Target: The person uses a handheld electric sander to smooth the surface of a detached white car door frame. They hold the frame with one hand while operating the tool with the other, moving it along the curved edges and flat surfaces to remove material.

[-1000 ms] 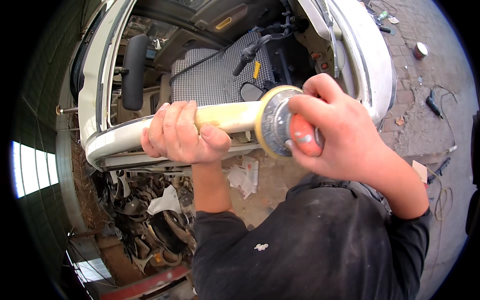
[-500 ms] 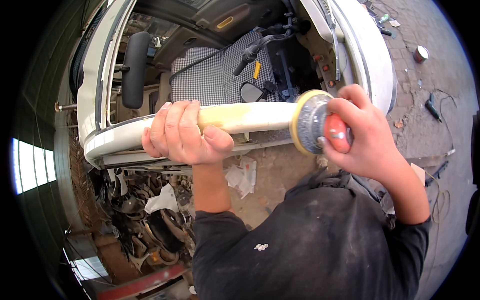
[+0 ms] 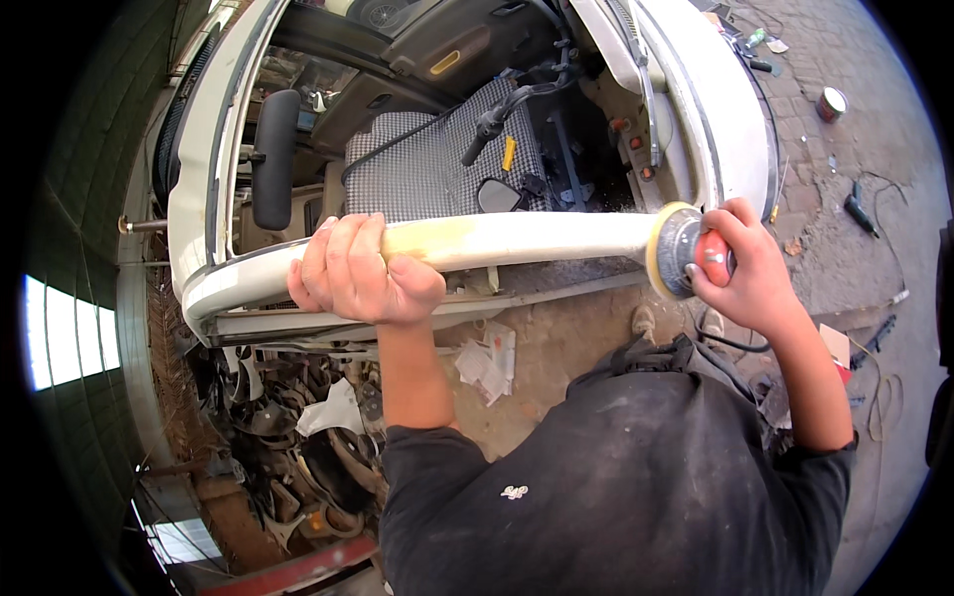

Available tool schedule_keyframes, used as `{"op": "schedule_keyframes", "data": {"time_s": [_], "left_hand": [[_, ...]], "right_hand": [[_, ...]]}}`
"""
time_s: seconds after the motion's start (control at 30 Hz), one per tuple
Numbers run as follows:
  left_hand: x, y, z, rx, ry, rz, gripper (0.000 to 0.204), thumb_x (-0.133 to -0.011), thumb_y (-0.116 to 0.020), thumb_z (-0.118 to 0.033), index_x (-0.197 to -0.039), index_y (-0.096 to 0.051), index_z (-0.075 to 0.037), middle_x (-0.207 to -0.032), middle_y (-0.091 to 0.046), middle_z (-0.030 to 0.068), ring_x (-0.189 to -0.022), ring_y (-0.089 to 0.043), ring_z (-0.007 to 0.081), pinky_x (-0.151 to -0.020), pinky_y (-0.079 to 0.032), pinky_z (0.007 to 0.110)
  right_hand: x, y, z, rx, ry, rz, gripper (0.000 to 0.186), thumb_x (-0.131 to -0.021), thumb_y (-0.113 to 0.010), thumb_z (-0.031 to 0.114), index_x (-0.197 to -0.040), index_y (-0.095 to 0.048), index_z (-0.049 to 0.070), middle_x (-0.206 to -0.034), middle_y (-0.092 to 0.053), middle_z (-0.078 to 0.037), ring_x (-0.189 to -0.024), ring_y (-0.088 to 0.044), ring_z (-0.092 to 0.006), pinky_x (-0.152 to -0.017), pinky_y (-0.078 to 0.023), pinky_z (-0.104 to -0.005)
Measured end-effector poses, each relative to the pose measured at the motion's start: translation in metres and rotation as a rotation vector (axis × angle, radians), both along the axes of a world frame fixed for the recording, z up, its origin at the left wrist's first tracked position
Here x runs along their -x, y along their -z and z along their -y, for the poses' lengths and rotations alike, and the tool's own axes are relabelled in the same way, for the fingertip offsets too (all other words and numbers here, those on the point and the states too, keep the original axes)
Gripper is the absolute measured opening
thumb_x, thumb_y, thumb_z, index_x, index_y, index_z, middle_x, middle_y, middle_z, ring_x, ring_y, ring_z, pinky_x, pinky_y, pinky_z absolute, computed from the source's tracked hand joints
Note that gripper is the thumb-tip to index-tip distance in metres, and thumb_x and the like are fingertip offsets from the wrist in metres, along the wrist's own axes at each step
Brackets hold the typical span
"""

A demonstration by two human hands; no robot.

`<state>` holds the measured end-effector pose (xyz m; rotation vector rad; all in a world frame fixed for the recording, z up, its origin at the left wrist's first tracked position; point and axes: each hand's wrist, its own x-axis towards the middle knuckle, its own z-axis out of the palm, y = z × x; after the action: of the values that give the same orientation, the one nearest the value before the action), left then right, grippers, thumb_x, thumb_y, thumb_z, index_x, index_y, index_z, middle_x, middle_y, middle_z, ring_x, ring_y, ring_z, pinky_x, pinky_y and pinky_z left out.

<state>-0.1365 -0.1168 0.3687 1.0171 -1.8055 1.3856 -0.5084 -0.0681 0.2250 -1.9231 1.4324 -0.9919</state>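
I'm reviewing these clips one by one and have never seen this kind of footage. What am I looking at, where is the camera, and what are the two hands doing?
The picture comes from a wide fisheye camera worn on a person's head, looking down, so straight edges bend near the rim. There is no robot: both bare hands belong to the wearer, whose black shirt fills the lower part. The left hand grips a long white car body panel from above. The right hand holds a round sander with an orange body, its disc against the right end of the panel. Beyond is a stripped car interior with a checkered seat. Scrap parts lie on the ground at lower left.
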Motion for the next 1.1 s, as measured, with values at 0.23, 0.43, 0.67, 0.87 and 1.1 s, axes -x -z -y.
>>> {"op": "schedule_keyframes", "data": {"time_s": [0.23, 0.43, 0.67, 0.87, 1.1], "left_hand": [[0.081, 0.092, -0.026, -0.489, -0.108, 0.180, 0.059, -0.093, -0.052, -0.042, -0.128, -0.075, -0.001, -0.130, -0.074, 0.0129, -0.128, -0.062, 0.0303, -0.119, -0.029, 0.050], [0.192, 0.219, -0.050, -1.100, 0.175, 0.467, 0.076, -0.099, -0.060, -0.046, -0.151, -0.052, 0.010, -0.163, -0.048, 0.0260, -0.159, -0.035, 0.0387, -0.133, -0.018, 0.050], [0.100, 0.083, -0.045, -0.840, -0.141, 0.319, 0.064, -0.099, -0.062, -0.044, -0.149, -0.062, -0.003, -0.152, -0.063, 0.0144, -0.150, -0.050, 0.0292, -0.130, -0.021, 0.047], [0.101, 0.093, -0.047, -0.621, -0.379, 0.184, 0.067, -0.099, -0.057, -0.045, -0.146, -0.062, 0.002, -0.151, -0.061, 0.0202, -0.148, -0.048, 0.0376, -0.125, -0.024, 0.058], [0.213, 0.241, -0.044, -0.965, -0.079, 0.282, 0.077, -0.097, -0.065, -0.046, -0.155, -0.051, 0.003, -0.158, -0.054, 0.0219, -0.154, -0.043, 0.0355, -0.128, -0.024, 0.049]], "right_hand": [[0.057, 0.033, -0.042, -0.037, 0.261, 0.169, 0.085, -0.073, -0.087, 0.009, -0.150, -0.050, 0.009, -0.116, -0.068, -0.015, -0.103, -0.070, -0.0282, -0.092, -0.056, -0.0402], [0.072, 0.041, -0.054, 0.130, 0.265, 0.428, 0.089, -0.074, -0.085, 0.006, -0.153, -0.045, 0.005, -0.113, -0.064, -0.013, -0.103, -0.064, -0.0223, -0.095, -0.052, -0.0369], [0.114, 0.060, -0.065, 0.159, 0.340, 0.477, 0.078, -0.076, -0.084, 0.007, -0.147, -0.052, 0.002, -0.112, -0.063, -0.010, -0.105, -0.062, -0.0216, -0.099, -0.050, -0.0351], [0.121, 0.075, -0.070, 0.097, 0.421, 0.426, 0.070, -0.075, -0.088, 0.008, -0.138, -0.060, 0.001, -0.116, -0.065, -0.010, -0.108, -0.064, -0.0216, -0.100, -0.051, -0.0356], [0.121, 0.076, -0.072, 0.074, 0.365, 0.362, 0.058, -0.072, -0.089, 0.010, -0.124, -0.064, 0.003, -0.115, -0.065, -0.011, -0.105, -0.065, -0.0237, -0.096, -0.052, -0.0363]]}}
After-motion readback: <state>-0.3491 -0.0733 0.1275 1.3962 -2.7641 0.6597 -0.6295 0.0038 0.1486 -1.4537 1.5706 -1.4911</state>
